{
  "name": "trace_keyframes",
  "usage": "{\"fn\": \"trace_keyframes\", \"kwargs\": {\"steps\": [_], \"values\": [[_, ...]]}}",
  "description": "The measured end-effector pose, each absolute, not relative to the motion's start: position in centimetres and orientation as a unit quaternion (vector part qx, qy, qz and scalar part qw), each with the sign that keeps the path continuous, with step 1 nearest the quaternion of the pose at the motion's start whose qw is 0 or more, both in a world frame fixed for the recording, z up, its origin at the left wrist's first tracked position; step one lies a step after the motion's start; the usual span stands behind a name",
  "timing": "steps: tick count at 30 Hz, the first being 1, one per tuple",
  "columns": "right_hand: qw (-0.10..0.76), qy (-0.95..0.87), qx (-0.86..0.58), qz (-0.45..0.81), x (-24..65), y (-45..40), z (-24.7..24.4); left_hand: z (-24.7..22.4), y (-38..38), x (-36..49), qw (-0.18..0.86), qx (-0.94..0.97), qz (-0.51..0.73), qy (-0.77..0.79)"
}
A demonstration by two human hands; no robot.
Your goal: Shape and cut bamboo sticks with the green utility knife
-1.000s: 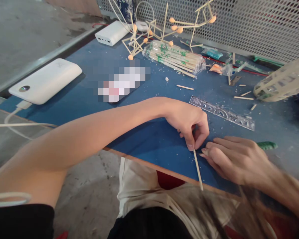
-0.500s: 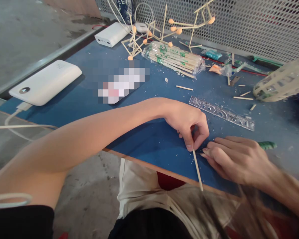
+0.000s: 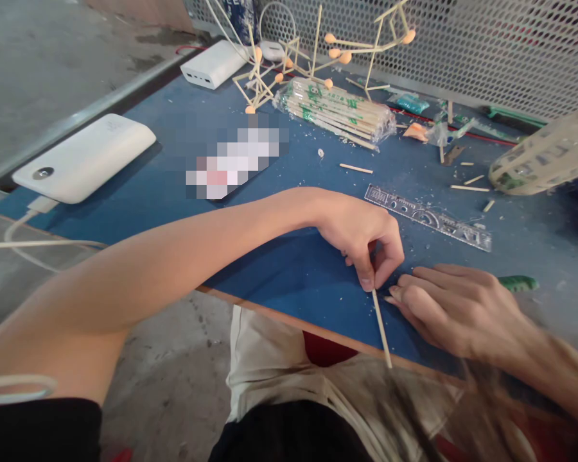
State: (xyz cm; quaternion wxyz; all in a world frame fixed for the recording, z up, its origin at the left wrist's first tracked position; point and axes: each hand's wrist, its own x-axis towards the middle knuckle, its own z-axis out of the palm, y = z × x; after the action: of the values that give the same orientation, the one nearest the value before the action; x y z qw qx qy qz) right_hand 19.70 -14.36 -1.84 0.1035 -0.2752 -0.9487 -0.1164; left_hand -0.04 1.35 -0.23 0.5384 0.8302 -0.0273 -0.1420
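- Thin wooden stick [image 3: 381, 328]: pale, straight and plain along the part that shows. Its far end is pinched between thumb and fingers of the left hand [image 3: 370, 260]; from there it slants toward the body, its near end jutting past the edge of the blue tabletop [image 3: 327, 301].
- Green-handled tool [image 3: 517, 283]: mostly covered by the right hand [image 3: 450, 308], its rounded handle end showing beyond the knuckles, low over the tabletop; its working end cannot be made out clearly.
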Motion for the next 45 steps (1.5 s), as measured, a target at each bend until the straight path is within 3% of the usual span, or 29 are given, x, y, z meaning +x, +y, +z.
{"fn": "trace_keyframes", "kwargs": {"steps": [9, 41, 45], "values": [[0.133, -0.94, -0.283, -0.135, 20.11, -14.31, -2.39, -0.15, 1.32, -0.11, 0.543, 0.827, -0.144, -0.022], [0.089, -0.95, -0.278, -0.109, 19.42, -14.39, -1.51, -0.18, 1.34, -0.01, 0.525, 0.838, -0.149, -0.027], [0.117, -0.94, -0.293, -0.131, 19.48, -14.55, -2.1, -0.12, 1.33, -0.04, 0.52, 0.842, -0.14, -0.041]]}}
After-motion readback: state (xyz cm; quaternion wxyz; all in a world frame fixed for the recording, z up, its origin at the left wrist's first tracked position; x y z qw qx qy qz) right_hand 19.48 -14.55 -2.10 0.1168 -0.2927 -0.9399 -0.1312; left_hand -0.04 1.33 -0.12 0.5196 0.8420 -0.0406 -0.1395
